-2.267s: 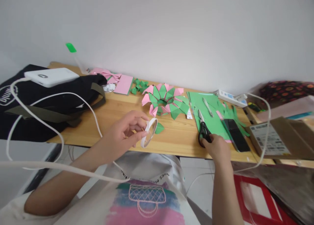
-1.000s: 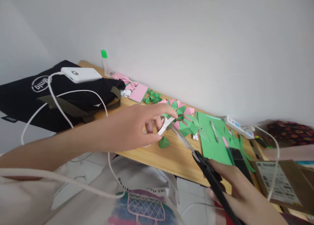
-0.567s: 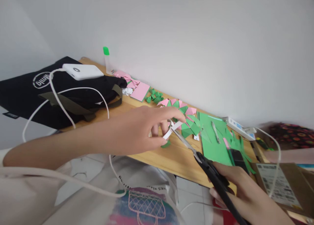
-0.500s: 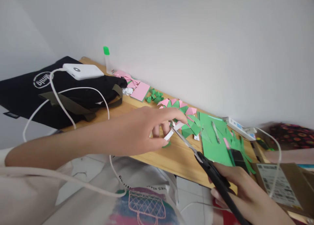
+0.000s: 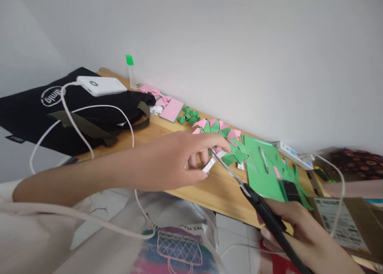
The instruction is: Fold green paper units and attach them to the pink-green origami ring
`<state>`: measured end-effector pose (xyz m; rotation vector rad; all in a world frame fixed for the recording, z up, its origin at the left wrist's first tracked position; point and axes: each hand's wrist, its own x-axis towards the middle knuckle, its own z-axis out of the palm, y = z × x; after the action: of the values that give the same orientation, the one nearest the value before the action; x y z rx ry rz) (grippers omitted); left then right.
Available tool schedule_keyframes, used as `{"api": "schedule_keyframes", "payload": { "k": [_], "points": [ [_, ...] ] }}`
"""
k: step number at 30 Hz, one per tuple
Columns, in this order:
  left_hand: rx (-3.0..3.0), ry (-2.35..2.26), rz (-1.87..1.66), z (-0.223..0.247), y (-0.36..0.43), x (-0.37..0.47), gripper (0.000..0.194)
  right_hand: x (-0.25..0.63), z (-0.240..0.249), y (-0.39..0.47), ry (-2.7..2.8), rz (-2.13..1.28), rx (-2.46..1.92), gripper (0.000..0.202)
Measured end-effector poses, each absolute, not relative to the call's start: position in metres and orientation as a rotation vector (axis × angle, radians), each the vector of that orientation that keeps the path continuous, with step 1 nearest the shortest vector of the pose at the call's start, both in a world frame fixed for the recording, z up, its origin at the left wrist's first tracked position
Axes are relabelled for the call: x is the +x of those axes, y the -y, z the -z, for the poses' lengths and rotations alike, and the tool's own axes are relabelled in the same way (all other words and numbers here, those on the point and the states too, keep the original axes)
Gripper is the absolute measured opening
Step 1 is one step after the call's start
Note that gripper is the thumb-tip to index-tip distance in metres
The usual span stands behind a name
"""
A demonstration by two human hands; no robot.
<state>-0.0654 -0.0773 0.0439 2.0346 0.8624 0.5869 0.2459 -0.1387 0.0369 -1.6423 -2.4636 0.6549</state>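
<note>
Between the thumb and fingers of my left hand (image 5: 179, 162) is a narrow white strip (image 5: 212, 162), probably paper, held above the table. My right hand (image 5: 302, 230) grips a pair of black-handled scissors (image 5: 263, 210). Their metal blades reach up and left to the strip, touching or crossing it near its middle; I cannot tell whether they cut into it. Just beyond my left hand lie folded green and pink paper pieces (image 5: 236, 150), joined in a curve. Part of them is hidden behind my fingers.
On the wooden table (image 5: 191, 190) lie green sheets (image 5: 260, 178) with a pen-like cutter (image 5: 264, 159), a pink paper pad (image 5: 172, 109) and a green-capped tube (image 5: 131, 72). A black bag (image 5: 119, 110) bears a white power bank (image 5: 101, 85) with its cable. A power strip (image 5: 293, 154) sits by the wall.
Both hands stay in nearly the same pose, shifted very slightly right in view. The scissor blades look closer together against the white strip.
</note>
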Motion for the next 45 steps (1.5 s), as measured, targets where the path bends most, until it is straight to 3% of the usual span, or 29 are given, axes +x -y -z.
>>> {"api": "schedule_keyframes", "payload": {
  "k": [7, 19, 33, 45],
  "points": [
    [2.046, -0.878, -0.571, -0.044, 0.077, -0.066, 0.044, 0.254, -0.033, 0.14, 2.481, -0.668, -1.694, 0.03],
    [2.048, -0.9, -0.57, -0.044, 0.077, -0.067, 0.044, 0.258, -0.03, 0.145, 2.399, -0.742, -1.725, 0.048],
    [2.031, -0.886, -0.548, -0.045, 0.078, -0.068, 0.041, 0.236, -0.041, 0.144, 2.405, -0.854, -1.737, 0.021],
    [2.022, -0.891, -0.575, -0.043, 0.081, -0.068, 0.041, 0.232, -0.042, 0.142, 2.389, -0.878, -1.696, 0.045]
  ]
}}
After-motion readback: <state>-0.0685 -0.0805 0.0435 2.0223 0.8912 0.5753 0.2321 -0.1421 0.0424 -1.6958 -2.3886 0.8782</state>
